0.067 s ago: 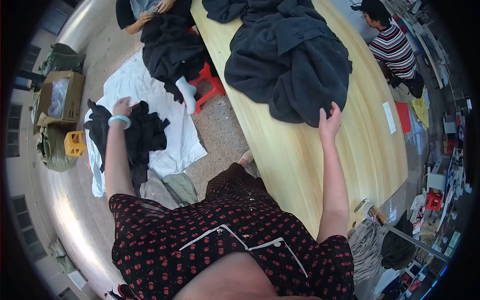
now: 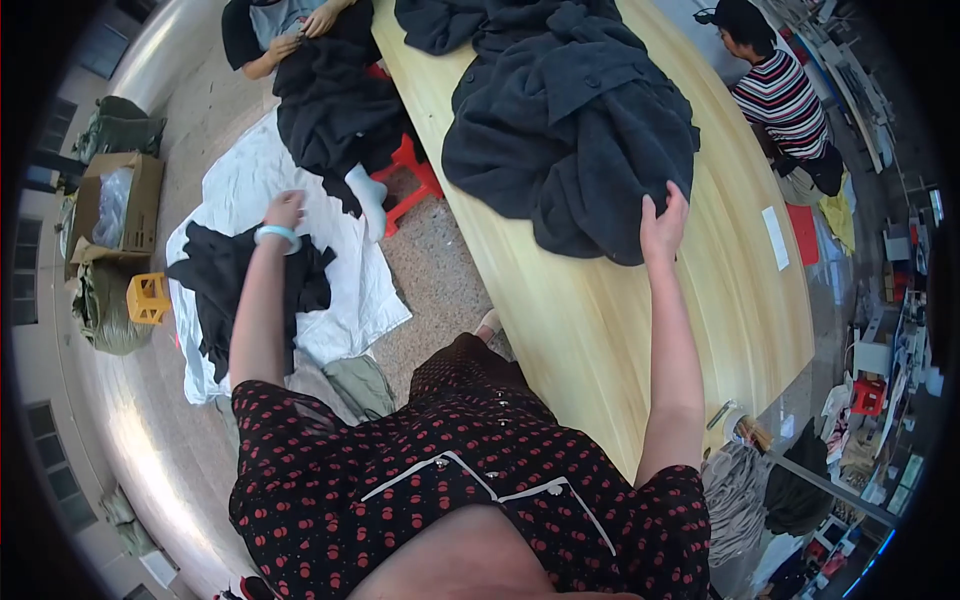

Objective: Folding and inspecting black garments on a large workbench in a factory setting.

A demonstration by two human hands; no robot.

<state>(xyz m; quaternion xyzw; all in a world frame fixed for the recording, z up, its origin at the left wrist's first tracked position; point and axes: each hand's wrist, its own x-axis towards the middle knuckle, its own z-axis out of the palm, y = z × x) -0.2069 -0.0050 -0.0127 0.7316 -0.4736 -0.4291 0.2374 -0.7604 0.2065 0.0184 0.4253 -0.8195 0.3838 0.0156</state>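
On the wooden table lies a bunched dark grey coat (image 2: 600,150) with buttons. My right hand (image 2: 664,228) is at the near right edge of this coat, thumb and fingers apart. It seems to touch the cloth without gripping it. Off the table's left side, my left hand (image 2: 285,211) hovers over a white sheet (image 2: 345,290) on the floor, close to a heap of black cloth pieces (image 2: 225,270). Its fingers are loosely bent and a little blurred, and no cloth shows in them.
A co-worker with dark cloth (image 2: 335,110) on the lap sits at the far left, beside a red stool (image 2: 412,185). Another person in a striped shirt (image 2: 785,100) is beyond the table (image 2: 590,330). A yellow stool (image 2: 148,298) and cardboard box (image 2: 145,205) stand left.
My left hand has moved right, away from above the black cloth heap. My right hand has shifted slightly at the coat's edge. The whole view has swung a little.
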